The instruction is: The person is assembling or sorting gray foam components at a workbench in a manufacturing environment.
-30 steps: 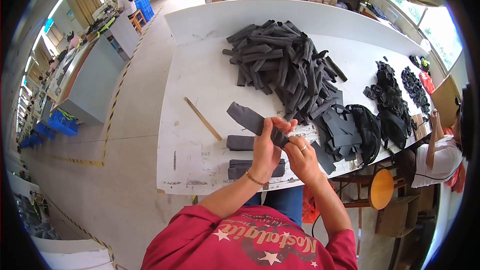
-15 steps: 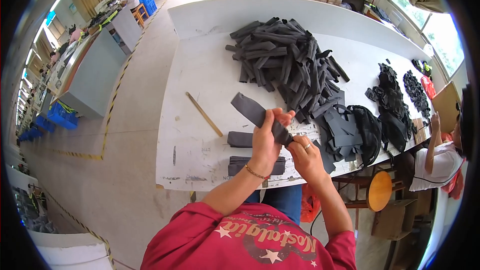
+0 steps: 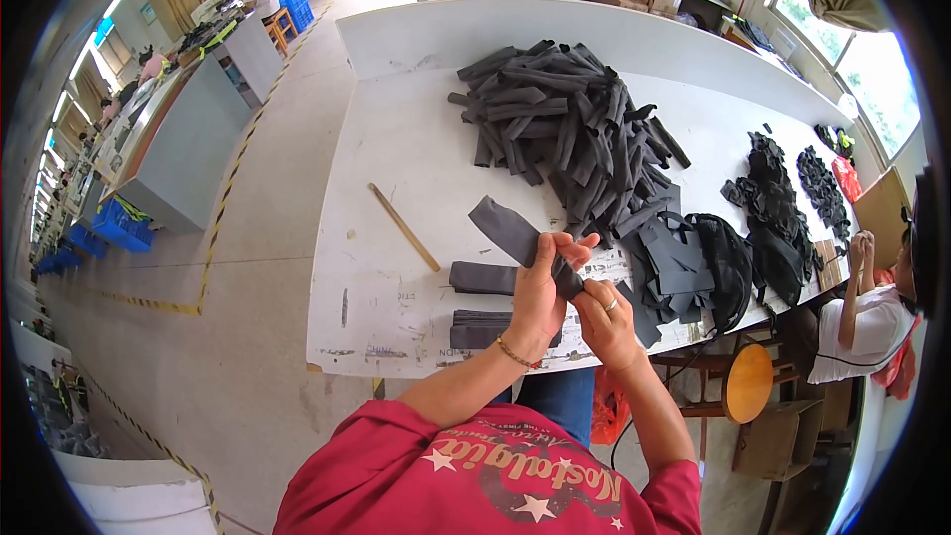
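Note:
A dark grey fabric strip (image 3: 503,229), flat and tube-like, slants between my two hands above the table. My left hand (image 3: 540,287) grips it around its middle, thumb on top and some fingers raised. At the strip's lower right end, my right hand (image 3: 605,319) pinches the fabric; a ring shows on one finger. Just below and left of the strip lies a small folded stack of grey strips (image 3: 481,277). Nearer the table's front edge, a thicker stack (image 3: 477,328) is partly hidden by my left wrist.
A big heap of grey strips (image 3: 565,119) covers the table's back middle. Flat dark pieces (image 3: 682,263) and a black bag (image 3: 728,272) lie to the right. A wooden stick (image 3: 404,228) rests at left. A person (image 3: 860,322) sits at far right, near a round stool (image 3: 750,382).
Both hands have shifted slightly right and down with the strip, whose free end has moved the same way. The person at right has brought both hands together.

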Tool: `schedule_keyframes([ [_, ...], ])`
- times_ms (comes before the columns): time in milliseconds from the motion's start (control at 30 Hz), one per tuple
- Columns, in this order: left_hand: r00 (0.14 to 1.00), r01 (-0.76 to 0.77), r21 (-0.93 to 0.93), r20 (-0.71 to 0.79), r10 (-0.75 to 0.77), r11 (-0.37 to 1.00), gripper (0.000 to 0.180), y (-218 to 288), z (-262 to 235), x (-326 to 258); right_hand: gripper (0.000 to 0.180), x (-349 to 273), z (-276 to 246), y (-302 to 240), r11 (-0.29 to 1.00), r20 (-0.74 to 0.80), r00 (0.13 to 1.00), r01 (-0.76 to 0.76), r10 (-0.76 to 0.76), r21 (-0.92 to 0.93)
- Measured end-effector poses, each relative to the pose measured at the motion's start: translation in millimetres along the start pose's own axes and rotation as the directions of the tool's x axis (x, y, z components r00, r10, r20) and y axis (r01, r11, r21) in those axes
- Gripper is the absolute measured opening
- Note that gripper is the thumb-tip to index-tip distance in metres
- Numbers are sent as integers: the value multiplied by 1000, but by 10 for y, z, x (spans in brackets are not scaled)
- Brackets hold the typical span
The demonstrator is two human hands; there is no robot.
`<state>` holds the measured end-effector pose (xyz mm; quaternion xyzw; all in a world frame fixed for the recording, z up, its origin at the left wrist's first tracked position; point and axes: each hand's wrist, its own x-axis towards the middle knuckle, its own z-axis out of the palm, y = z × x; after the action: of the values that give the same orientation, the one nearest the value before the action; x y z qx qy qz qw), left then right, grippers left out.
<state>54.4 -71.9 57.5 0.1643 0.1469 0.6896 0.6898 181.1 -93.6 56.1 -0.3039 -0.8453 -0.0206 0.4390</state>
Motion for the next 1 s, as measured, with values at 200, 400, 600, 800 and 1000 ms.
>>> schedule_keyframes([
  [200,1000,16,-11,2,-16,1000,33,-25,-8,-31,23,66,-10,-13,1000,15,1000,18,-18,-10],
  [400,1000,29,-45,-2,-29,999,31,-46,-36,-42,23,105,9,32,999,62,998,24,-22,-22],
  [600,998,42,-51,-42,-44,998,31,2,-79,-1,20,164,30,21,989,122,984,-140,134,46],
  [800,1000,0,28,25,0,1000,33,96,-83,148,13,234,350,-108,515,18,693,-553,721,655],
  [1000,984,-171,88,58,166,981,32,541,-142,342,17,0,104,-108,286,-3,485,-509,874,812],
])
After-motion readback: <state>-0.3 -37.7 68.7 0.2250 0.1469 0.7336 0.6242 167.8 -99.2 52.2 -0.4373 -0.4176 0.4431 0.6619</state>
